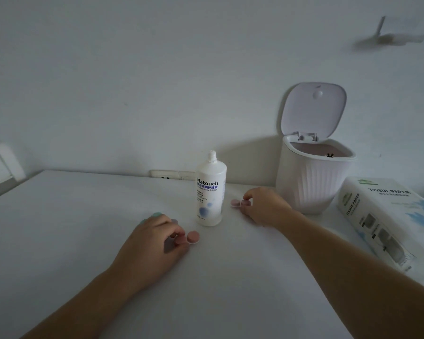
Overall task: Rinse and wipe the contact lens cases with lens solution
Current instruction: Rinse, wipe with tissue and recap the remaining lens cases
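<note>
A white bottle of contact lens solution (210, 192) stands upright with its cap on in the middle of the white table (83, 216). Left of the bottle, my left hand (154, 243) pinches one end of a pink contact lens case (192, 237) that lies on the table. A teal case (156, 214) peeks out from behind that hand's knuckles. Right of the bottle, my right hand (264, 206) has its fingertips on a second pink case (236, 203), also on the table.
A small white ribbed bin (313, 182) with its lid flipped up stands at the back right against the wall. A pack of tissue paper (392, 221) lies at the right edge. A wall socket (167, 174) sits behind the bottle.
</note>
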